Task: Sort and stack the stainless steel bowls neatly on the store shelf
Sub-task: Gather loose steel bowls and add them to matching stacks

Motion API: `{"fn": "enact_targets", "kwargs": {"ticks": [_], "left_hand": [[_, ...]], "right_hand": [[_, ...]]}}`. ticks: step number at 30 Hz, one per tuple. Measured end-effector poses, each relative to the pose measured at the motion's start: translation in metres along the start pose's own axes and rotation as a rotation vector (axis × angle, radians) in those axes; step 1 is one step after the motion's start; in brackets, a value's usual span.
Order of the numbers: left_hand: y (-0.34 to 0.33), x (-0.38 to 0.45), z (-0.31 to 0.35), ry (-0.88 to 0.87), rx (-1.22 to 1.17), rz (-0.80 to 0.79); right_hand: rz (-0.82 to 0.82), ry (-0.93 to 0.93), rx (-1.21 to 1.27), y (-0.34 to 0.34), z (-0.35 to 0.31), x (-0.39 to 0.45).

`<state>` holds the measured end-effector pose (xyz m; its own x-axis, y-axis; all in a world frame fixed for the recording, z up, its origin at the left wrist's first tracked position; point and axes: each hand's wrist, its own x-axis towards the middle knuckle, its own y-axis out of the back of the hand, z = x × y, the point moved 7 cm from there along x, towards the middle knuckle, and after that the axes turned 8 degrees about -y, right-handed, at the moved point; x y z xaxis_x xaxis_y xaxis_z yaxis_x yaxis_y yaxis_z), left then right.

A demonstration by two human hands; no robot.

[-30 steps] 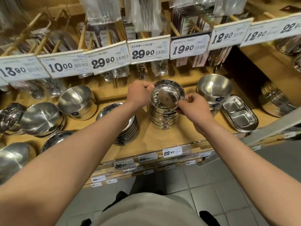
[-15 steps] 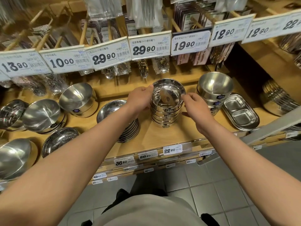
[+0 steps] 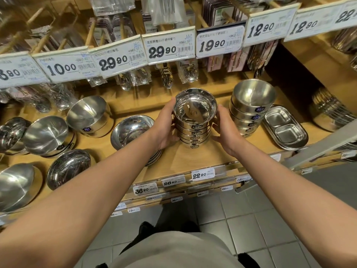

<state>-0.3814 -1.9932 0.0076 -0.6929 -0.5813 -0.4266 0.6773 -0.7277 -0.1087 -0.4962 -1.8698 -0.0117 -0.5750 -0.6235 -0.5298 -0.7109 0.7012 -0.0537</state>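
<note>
Currently, head view only. We see a stack of small steel bowls (image 3: 194, 130) standing upright on the wooden shelf (image 3: 193, 157), about mid-shelf, below the 29.90 and 19.90 price tags (image 3: 170, 46). The top bowl is mirror-bright inside; dark labels line up down the front of the stack.

Left hand (image 3: 164, 128): its grip is on the stack's left side, palm against the bowl walls, fingers wrapped toward the back. Right hand (image 3: 225, 130): its grip is on the right side, fingers curved against the upper bowls. We note both hands hold the stack between them; the stack's base looks to rest on the shelf, though we cannot tell for certain.

Just right of the stack stands a taller stack of brushed bowls (image 3: 251, 111), apart from the right hand. Beside that, a pile of two-compartment trays (image 3: 286, 128). Left of the stack, behind the left wrist, a stack of shallow dishes (image 3: 131, 130). Farther left, several bowls (image 3: 88, 115) lie tilted. Packaged spoons (image 3: 166, 78) hang above.
</note>
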Motion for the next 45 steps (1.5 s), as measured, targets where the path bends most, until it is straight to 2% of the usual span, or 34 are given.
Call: {"fn": "enact_targets", "kwargs": {"ticks": [7, 11, 17, 36, 42, 45], "left_hand": [[-0.003, 0.004, -0.022, -0.015, -0.186, 0.032], [-0.003, 0.006, -0.019, -0.040, -0.124, 0.035], [-0.004, 0.009, -0.011, 0.012, -0.053, 0.020], [-0.004, 0.001, -0.005, 0.033, -0.102, 0.046], [0.000, -0.008, 0.005, -0.065, -0.028, 0.081], [0.006, -0.018, 0.012, -0.119, -0.003, 0.127]], "right_hand": [[-0.052, -0.015, 0.089, -0.002, 0.010, 0.005], [-0.063, -0.010, 0.064, -0.003, 0.008, 0.009], [-0.042, -0.031, 0.043, -0.003, 0.000, 0.011], [-0.033, -0.077, 0.013, -0.004, -0.005, 0.001], [0.013, -0.046, 0.056, -0.003, -0.011, -0.014], [0.143, -0.039, 0.058, 0.004, -0.011, -0.023]]}}
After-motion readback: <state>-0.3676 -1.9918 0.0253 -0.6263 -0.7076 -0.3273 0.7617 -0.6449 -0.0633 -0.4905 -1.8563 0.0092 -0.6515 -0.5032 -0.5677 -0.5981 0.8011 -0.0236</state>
